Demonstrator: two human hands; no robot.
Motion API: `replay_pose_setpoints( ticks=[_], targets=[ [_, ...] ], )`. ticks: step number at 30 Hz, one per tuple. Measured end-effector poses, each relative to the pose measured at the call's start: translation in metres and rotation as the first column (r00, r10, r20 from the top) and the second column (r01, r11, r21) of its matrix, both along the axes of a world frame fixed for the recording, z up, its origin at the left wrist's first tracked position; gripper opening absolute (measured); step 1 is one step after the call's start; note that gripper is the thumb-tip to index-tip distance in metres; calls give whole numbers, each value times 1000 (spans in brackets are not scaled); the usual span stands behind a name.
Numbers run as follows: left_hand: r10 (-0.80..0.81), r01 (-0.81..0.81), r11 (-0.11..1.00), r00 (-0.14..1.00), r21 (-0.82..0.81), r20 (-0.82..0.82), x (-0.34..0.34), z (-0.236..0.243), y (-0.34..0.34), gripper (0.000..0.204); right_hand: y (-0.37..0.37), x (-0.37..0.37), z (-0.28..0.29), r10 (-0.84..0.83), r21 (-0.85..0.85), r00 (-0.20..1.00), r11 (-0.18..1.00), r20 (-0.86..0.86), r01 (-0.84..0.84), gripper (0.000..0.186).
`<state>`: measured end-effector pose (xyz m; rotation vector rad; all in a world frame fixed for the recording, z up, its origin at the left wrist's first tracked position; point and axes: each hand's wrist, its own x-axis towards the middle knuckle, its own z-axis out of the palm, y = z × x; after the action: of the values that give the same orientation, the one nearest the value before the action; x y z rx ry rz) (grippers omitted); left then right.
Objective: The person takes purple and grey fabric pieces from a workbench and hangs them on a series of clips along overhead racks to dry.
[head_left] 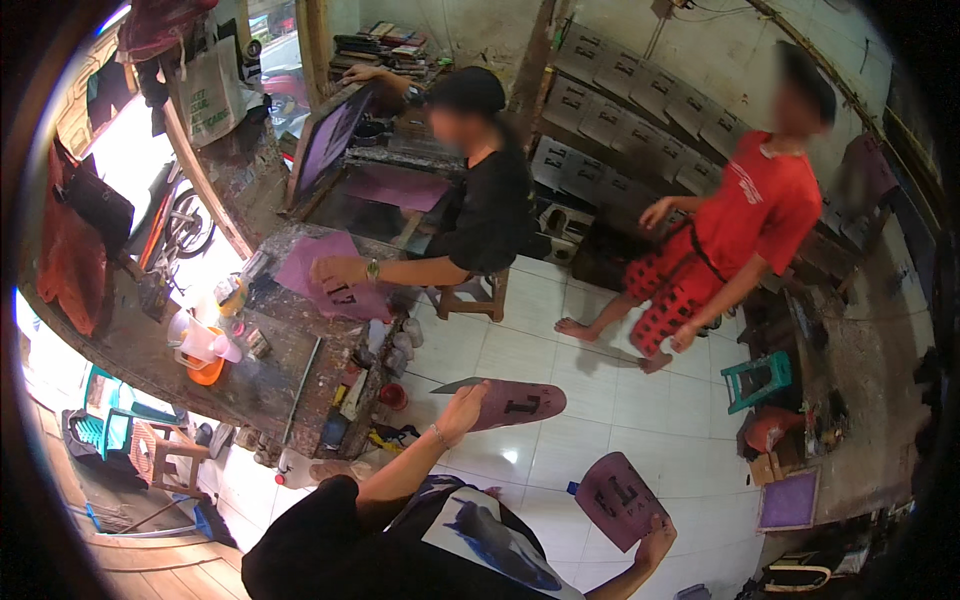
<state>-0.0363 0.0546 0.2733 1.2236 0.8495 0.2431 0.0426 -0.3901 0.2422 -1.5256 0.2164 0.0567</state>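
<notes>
Over the white tile floor (580, 430), L hand (463, 414) had its fingers closed round the near end of a curled purple sheet (530, 403); R hand (657, 543) gripped a second purple sheet (618, 498) by its lower right edge. Both bowed, so prob. v. light, thin & springy, poss. slick, apt to crease if squeezed. Best hold, IMO: edges/corners only, off the dark print in case ink was wet.
</notes>
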Motion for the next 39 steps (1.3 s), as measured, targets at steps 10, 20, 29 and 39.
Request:
replay_pose_setpoints(
  ticks=[10,20,29,39],
  targets=[
    [-543,310,582,836,752,75,119,-1,-103,40,-122,24,22,-33,-618,989,777,143,115,12],
    [-671,637,733,736,238,96,263,23,-184,41,-192,59,18,-363,-586,930,743,53,324,10],
    [-698,687,715,688,133,199,450,-38,-207,36,-207,248,29,-336,-681,937,665,95,307,8],
    [-348,399,911,879,-104,325,642,-33,-184,28,-241,531,79,-290,-387,943,861,162,331,9]
  ],
)
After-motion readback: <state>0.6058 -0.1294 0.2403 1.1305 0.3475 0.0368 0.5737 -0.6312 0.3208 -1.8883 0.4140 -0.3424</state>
